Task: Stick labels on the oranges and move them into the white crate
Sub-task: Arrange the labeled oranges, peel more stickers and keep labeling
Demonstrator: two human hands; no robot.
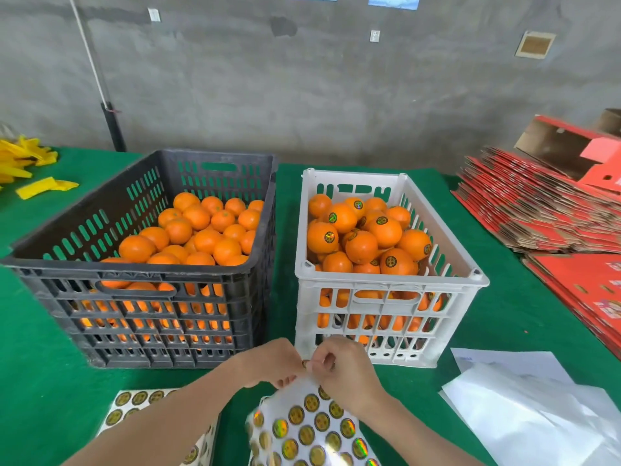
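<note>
A black crate (148, 274) on the left holds several unlabelled oranges (198, 230). To its right a white crate (389, 280) holds several oranges carrying round labels (359, 243). In front of both crates I hold up a sheet of round gold labels (309, 428). My left hand (268, 363) pinches the sheet's top edge. My right hand (342, 368) is closed on the same top edge, fingertips at a label there. Both hands meet just before the white crate's front wall.
A second label sheet (141, 403) lies on the green cloth (43, 364) under my left forearm. White backing sheets (531, 408) lie at the right. Flat red cartons (544, 210) are stacked at the far right. Yellow strips (23, 166) lie at the far left.
</note>
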